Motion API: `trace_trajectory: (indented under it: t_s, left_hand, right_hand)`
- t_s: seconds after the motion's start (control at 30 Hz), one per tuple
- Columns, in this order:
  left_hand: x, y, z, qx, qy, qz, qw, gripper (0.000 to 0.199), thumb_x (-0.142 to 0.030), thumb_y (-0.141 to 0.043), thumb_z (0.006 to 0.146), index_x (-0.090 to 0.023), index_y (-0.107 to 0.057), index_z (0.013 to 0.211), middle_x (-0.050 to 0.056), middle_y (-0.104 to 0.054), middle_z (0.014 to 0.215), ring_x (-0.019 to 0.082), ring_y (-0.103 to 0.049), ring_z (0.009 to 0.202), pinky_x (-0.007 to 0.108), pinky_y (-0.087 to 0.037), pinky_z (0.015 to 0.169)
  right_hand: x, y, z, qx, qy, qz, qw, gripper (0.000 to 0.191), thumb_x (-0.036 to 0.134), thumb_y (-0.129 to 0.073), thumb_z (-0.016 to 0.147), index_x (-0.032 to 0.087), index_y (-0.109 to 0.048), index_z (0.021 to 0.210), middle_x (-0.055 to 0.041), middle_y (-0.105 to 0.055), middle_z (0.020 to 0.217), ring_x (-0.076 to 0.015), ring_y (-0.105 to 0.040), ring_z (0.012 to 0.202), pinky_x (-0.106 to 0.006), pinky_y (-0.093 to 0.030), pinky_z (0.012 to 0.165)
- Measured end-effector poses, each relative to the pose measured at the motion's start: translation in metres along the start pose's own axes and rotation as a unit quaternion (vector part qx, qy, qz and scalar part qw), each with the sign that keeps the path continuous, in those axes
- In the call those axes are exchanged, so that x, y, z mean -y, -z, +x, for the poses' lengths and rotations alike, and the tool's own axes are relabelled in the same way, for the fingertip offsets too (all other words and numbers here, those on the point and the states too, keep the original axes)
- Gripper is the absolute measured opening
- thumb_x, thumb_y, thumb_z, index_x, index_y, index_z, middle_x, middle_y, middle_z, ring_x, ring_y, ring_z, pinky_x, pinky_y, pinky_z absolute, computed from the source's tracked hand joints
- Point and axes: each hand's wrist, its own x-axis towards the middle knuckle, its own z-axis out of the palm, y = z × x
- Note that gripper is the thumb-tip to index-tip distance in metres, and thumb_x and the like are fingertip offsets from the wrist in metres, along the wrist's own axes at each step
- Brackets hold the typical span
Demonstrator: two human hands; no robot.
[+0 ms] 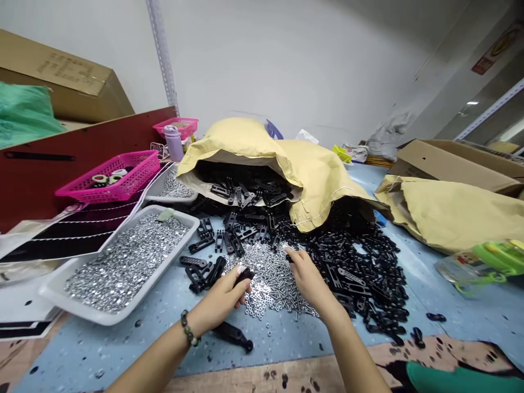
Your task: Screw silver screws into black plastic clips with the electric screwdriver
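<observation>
My left hand (pixel 224 295), with a beaded bracelet on the wrist, is closed around a black plastic part (pixel 244 274). My right hand (pixel 306 274) is over the heap of silver screws (pixel 280 275), its fingers bent together. A small dark piece (pixel 290 258) shows at those fingertips, mostly hidden by them. Loose nuts (pixel 257 303) lie between the two hands. Below my left wrist, a longer black plastic arm (pixel 234 334) rests on the blue table surface. Black slotted parts (pixel 204 267) lie left of the screws, and a large pile of small black pieces (pixel 368 273) spreads to the right.
A white tray (pixel 195 222) full of shiny metal pieces stands at left, with a pink basket (pixel 123 183) behind it. Two yellow paper sacks (pixel 241 136) spill black parts at the back. To the right are another sack (pixel 462 207) and a green-lidded bottle (pixel 478 267).
</observation>
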Motion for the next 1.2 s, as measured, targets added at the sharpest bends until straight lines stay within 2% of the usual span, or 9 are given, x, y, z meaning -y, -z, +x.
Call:
trace_trajectory:
  t_s: [0.07,0.17,0.3,0.47,0.73,0.83,1.0,1.13,1.2]
  left_hand:
    - [0.0,-0.002,-0.003,-0.011,-0.019,0.045,0.999,0.021,-0.042,-0.039,0.089,-0.021,-0.043,0.089,0.0,-0.054,0.079,0.017,-0.052,0.068,0.03,-0.043,0.063]
    - [-0.003,-0.007,-0.009,-0.024,-0.091,0.11,0.989,0.017,-0.037,-0.042,0.09,-0.021,-0.046,0.093,0.001,-0.056,0.087,0.019,-0.053,0.08,0.032,-0.042,0.072]
    - [-0.009,-0.008,-0.015,-0.03,-0.167,0.175,0.97,0.014,-0.033,-0.047,0.09,-0.021,-0.05,0.097,0.002,-0.059,0.091,0.019,-0.054,0.081,0.03,-0.041,0.072]
    - [-0.014,-0.006,-0.02,-0.026,-0.199,0.223,0.954,0.015,-0.034,-0.046,0.09,-0.02,-0.051,0.086,0.0,-0.056,0.075,0.017,-0.052,0.067,0.027,-0.037,0.061]
    - [-0.017,-0.007,-0.029,0.008,-0.245,0.266,0.932,0.017,-0.033,-0.043,0.092,-0.02,-0.052,0.085,0.001,-0.057,0.077,0.017,-0.052,0.068,0.027,-0.035,0.06]
    - [-0.012,-0.002,-0.03,0.022,-0.241,0.298,0.923,0.023,-0.031,-0.04,0.094,-0.02,-0.052,0.077,0.0,-0.055,0.069,0.015,-0.05,0.06,0.026,-0.033,0.056]
    - [0.003,0.019,-0.028,0.037,-0.17,0.36,0.917,0.024,-0.037,-0.045,0.093,-0.02,-0.056,0.08,0.003,-0.061,0.076,0.019,-0.054,0.068,0.027,-0.034,0.058]
    - [0.017,0.028,-0.032,0.097,-0.121,0.362,0.919,0.023,-0.039,-0.048,0.09,-0.022,-0.059,0.079,0.002,-0.063,0.074,0.019,-0.057,0.067,0.027,-0.033,0.057]
    - [0.02,0.028,-0.036,0.1,-0.114,0.331,0.931,0.021,-0.04,-0.049,0.089,-0.022,-0.06,0.084,0.002,-0.064,0.074,0.02,-0.058,0.067,0.027,-0.034,0.058]
  right_hand:
    - [0.022,-0.005,-0.009,0.007,-0.04,0.159,0.986,0.032,0.024,-0.047,0.088,0.024,-0.058,0.118,-0.0054,-0.058,0.093,-0.0183,-0.059,0.081,-0.034,-0.051,0.074]
    - [0.053,-0.022,-0.023,0.003,-0.088,0.354,0.931,0.025,0.033,-0.058,0.083,0.022,-0.061,0.106,-0.0037,-0.062,0.09,-0.0184,-0.06,0.081,-0.032,-0.051,0.071]
    - [0.074,-0.042,-0.034,-0.067,-0.096,0.363,0.924,0.016,0.032,-0.066,0.078,0.02,-0.06,0.088,0.0015,-0.057,0.073,-0.0133,-0.054,0.068,-0.026,-0.045,0.063]
    - [0.076,-0.04,-0.047,-0.101,-0.069,0.387,0.914,0.014,0.031,-0.065,0.079,0.021,-0.057,0.084,0.0031,-0.051,0.069,-0.0111,-0.048,0.062,-0.023,-0.043,0.056]
    - [0.083,-0.047,-0.066,-0.145,-0.076,0.381,0.91,0.014,0.031,-0.063,0.082,0.022,-0.052,0.081,0.0038,-0.049,0.067,-0.0109,-0.049,0.06,-0.022,-0.045,0.054]
    - [0.078,-0.045,-0.074,-0.099,-0.085,0.362,0.923,0.013,0.032,-0.06,0.084,0.023,-0.051,0.087,0.0023,-0.051,0.072,-0.0123,-0.053,0.064,-0.023,-0.048,0.057]
    - [0.048,-0.03,-0.103,0.055,-0.055,0.153,0.985,0.028,0.026,-0.056,0.086,0.024,-0.048,0.113,-0.0064,-0.059,0.098,-0.0209,-0.058,0.091,-0.036,-0.049,0.079]
    - [0.04,-0.048,-0.112,0.05,0.004,0.029,0.998,0.023,0.015,-0.051,0.086,0.023,-0.05,0.107,-0.0051,-0.059,0.087,-0.0218,-0.057,0.082,-0.039,-0.048,0.075]
    - [0.045,-0.06,-0.108,0.031,0.027,0.005,0.999,0.021,0.016,-0.053,0.085,0.022,-0.05,0.105,-0.0036,-0.059,0.081,-0.0216,-0.056,0.078,-0.039,-0.047,0.075]
